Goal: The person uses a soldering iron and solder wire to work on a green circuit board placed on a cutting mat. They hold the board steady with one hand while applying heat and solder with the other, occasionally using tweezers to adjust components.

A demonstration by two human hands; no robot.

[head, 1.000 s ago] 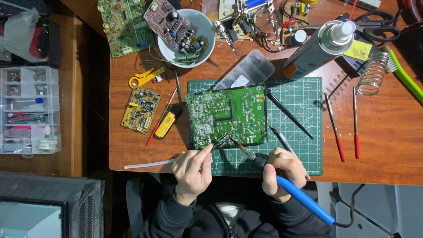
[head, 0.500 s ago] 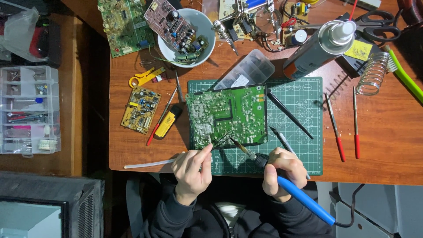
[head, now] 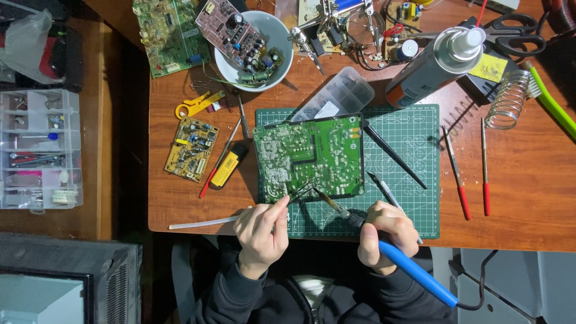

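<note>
Your left hand (head: 262,235) pinches slim metal tweezers (head: 298,194), fingers closed narrow around them, tips at the near edge of the green rectangular circuit board (head: 309,157) lying on the green gridded cutting mat (head: 408,180). Your right hand (head: 387,234) grips the blue-handled soldering iron (head: 396,264), its tip meeting the same edge.

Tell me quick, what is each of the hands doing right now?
Left hand: closed on tweezers, tips at the green circuit board.
Right hand: closed around a blue-handled soldering iron, tip at the same board edge.
</note>
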